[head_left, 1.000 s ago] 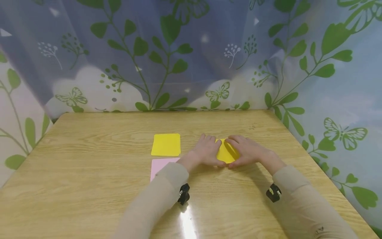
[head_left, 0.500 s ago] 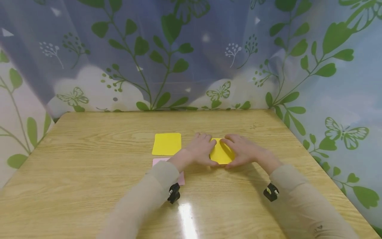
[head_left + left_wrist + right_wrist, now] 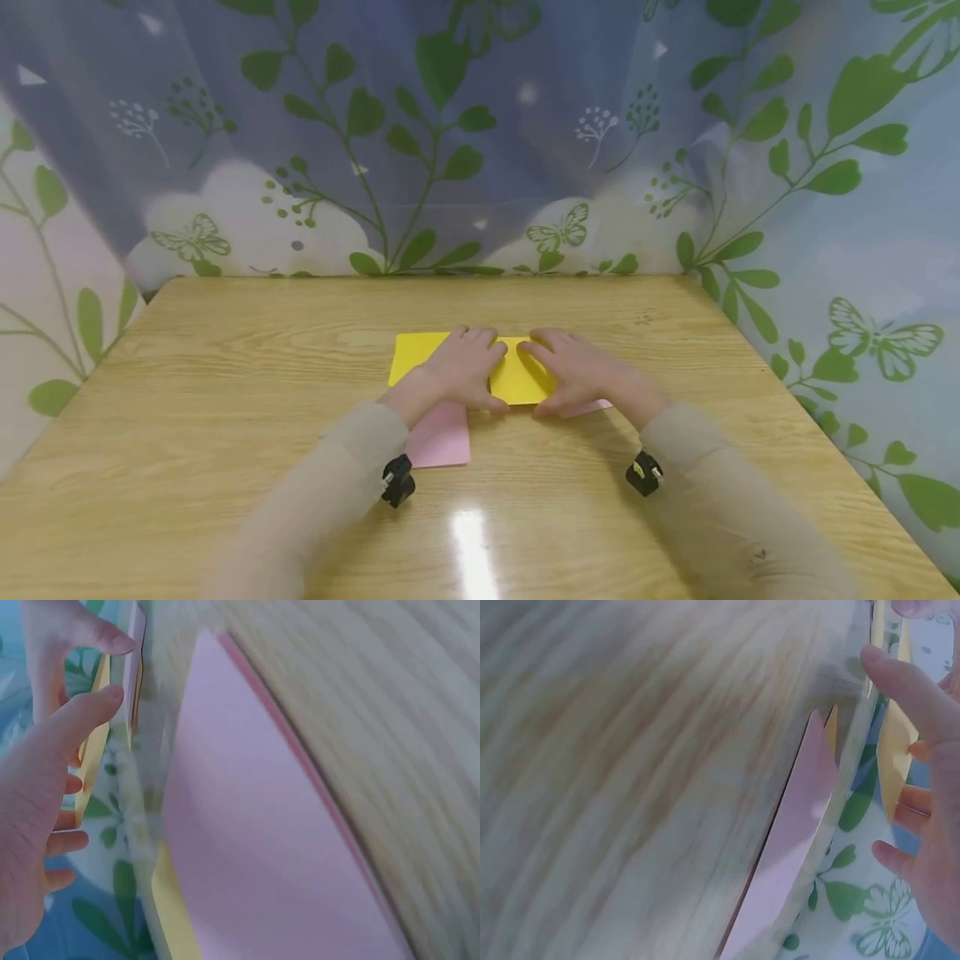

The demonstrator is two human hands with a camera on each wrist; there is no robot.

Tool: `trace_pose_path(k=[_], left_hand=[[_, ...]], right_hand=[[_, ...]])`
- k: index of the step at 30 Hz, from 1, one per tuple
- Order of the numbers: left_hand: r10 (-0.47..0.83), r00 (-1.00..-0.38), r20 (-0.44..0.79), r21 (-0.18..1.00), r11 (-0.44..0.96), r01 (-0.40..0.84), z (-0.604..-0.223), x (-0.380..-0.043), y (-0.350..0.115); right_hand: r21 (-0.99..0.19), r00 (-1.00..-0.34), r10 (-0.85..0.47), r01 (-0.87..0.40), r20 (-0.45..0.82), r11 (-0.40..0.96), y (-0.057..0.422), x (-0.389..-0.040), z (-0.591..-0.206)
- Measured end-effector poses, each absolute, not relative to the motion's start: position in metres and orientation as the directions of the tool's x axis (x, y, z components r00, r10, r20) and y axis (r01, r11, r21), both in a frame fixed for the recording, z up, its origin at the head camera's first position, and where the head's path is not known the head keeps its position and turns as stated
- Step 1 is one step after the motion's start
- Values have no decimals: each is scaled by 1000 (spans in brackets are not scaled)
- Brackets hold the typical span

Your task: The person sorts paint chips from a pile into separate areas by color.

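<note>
Perhaps the yellow sheet (image 3: 517, 379), held between the half-curled left hand (image 3: 459, 368) and right hand (image 3: 579, 372), would buckle if squeezed unevenly.

The left hand (image 3: 461, 367) partly hides the yellow card (image 3: 412, 354) to its left; beneath the right hand (image 3: 581, 371), only a slip of pink card (image 3: 591, 408) shows. Both sleeves (image 3: 330, 487) are cut off below.

The right hand (image 3: 939, 787), at the right edge, holds a yellow sheet (image 3: 895, 761). Nearby, a pink sheet (image 3: 787, 840) lies on a wood-grain table (image 3: 630, 765); leafy, butterfly-printed cloth (image 3: 847, 898) hangs beyond.
</note>
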State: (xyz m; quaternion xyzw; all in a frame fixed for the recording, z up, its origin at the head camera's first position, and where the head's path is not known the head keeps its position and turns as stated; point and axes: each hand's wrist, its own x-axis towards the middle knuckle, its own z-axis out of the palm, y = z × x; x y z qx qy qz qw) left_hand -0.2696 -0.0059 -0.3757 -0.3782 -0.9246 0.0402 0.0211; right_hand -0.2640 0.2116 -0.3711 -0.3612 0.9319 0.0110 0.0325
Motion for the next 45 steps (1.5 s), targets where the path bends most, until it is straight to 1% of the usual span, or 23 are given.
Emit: trace_pose_path(k=[4, 8, 15, 19, 24, 31, 36, 45], left_hand=[[699, -714, 25, -65, 714, 697, -374, -272, -26], [692, -721, 42, -66, 722, 689, -372, -273, -47], [666, -745, 44, -24, 746, 666, -367, -275, -74], [669, -742, 36, -16, 743, 669, -368, -277, -86], [684, -728, 56, -12, 729, 684, -371, -279, -101], [674, -736, 61, -8, 738, 675, -373, -282, -114], [662, -749, 43, 23, 748, 663, -373, -286, -121], [643, -766, -26, 7, 766, 643, -376, -291, -128]], right_hand=[[5, -714, -698, -699, -57, 715, 197, -270, -372], [32, -695, -718, -719, -36, 694, 179, -276, -372], [55, -694, -720, -720, -31, 692, 149, -285, -371], [81, -690, -723, -723, -34, 686, 136, -287, -373], [70, -700, -712, -714, -56, 696, 123, -289, -373], [60, -725, -681, -688, -101, 723, 107, -296, -372], [64, -739, -663, -672, -122, 738, 94, -302, -372], [42, -752, -633, -649, -184, 760, 78, -304, -377]])
